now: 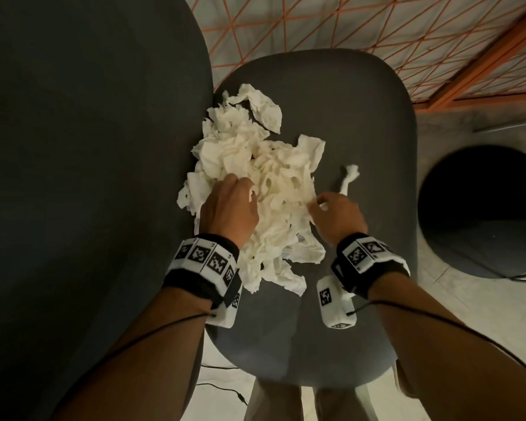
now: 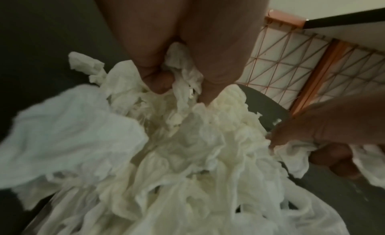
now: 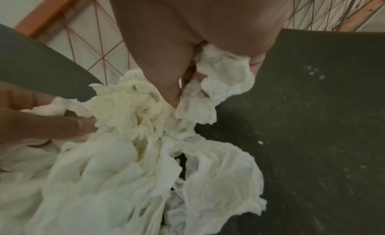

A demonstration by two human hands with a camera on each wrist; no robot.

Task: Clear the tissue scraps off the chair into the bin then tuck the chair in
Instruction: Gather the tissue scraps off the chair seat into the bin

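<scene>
A heap of white tissue scraps lies on the dark grey chair seat. My left hand is down in the left side of the heap, thumb and fingers curled round a wad of tissue. On the right edge of the heap, my right hand clutches a crumpled piece in its curled fingers. A twisted scrap trails out past the right hand. The dark round bin stands on the floor to the right of the chair.
A large dark rounded surface fills the left, close against the chair. An orange wire-grid panel lies beyond the chair. Small white crumbs dot the seat. Cables run on the pale floor.
</scene>
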